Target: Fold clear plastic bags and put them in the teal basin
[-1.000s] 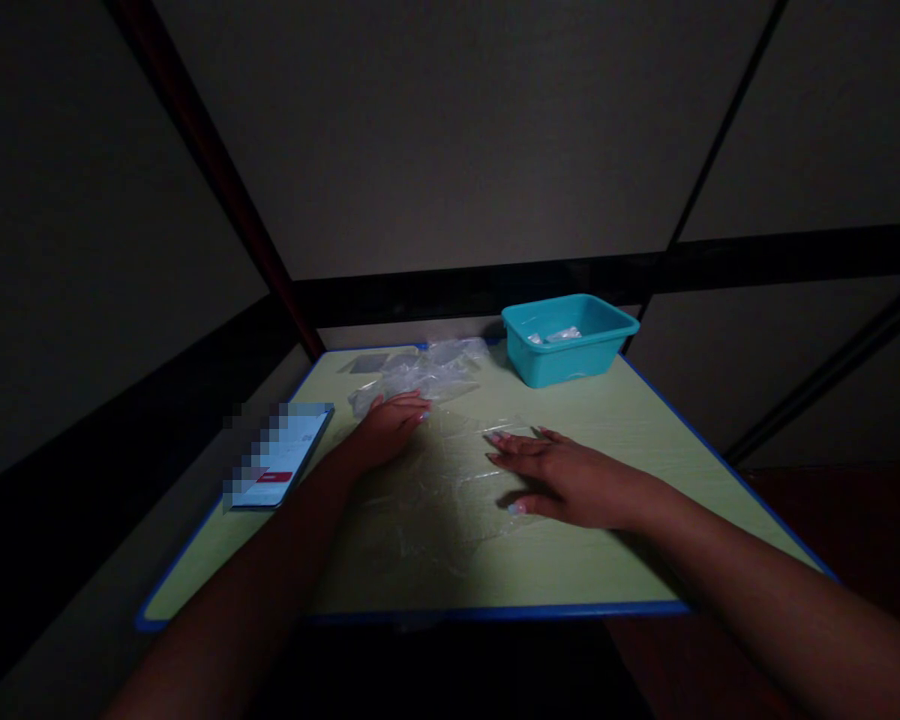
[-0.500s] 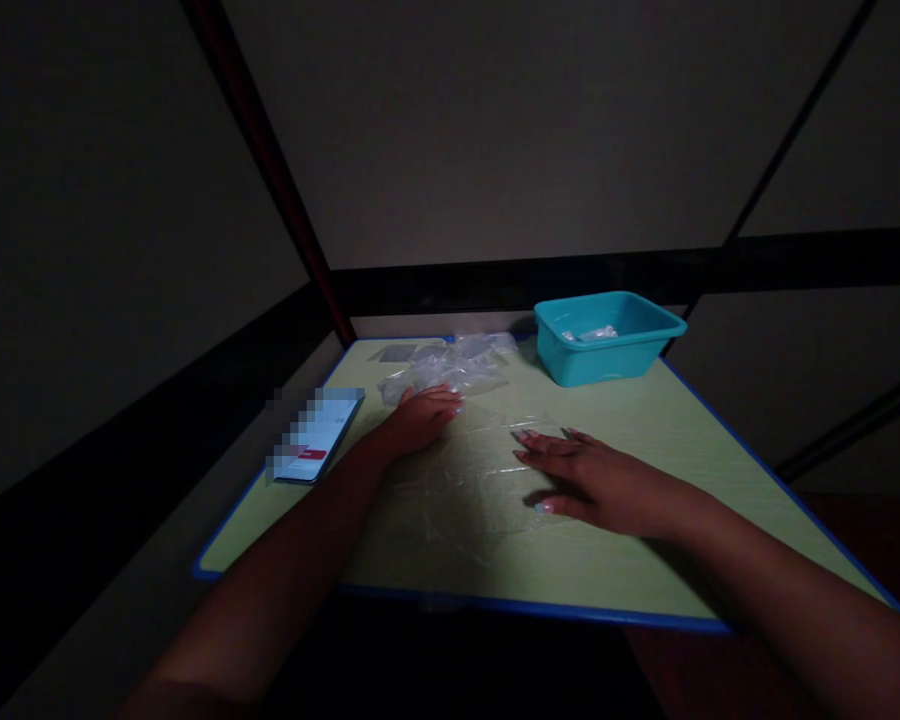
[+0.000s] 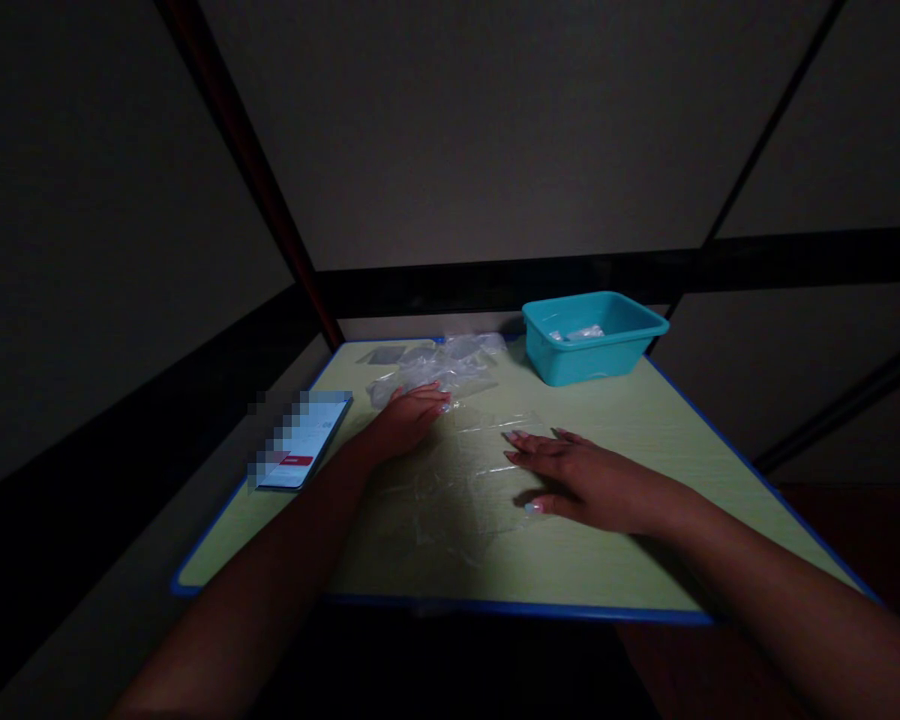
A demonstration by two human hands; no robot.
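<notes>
A clear plastic bag (image 3: 457, 490) lies spread flat on the table, with creases across it; its outline is hard to make out. My right hand (image 3: 585, 480) rests over its right side, fingers spread and thumb apart. At the far left of the bag is my left hand (image 3: 412, 415), stretched out flat with its fingers close together, beside a heap of crumpled clear plastic bags (image 3: 442, 365). Neither hand grips anything.
The pale green table (image 3: 615, 570) has a blue edge. A phone (image 3: 307, 440) lies at the left. At the back right stands a turquoise basket (image 3: 592, 360) with folded plastic inside. A small flat clear packet (image 3: 385, 355) lies at the back left. Walls enclose the far and left sides.
The whole view has shifted slightly, so that everything appears a little further left. Both hands keep nearly the same places on the plastic.
</notes>
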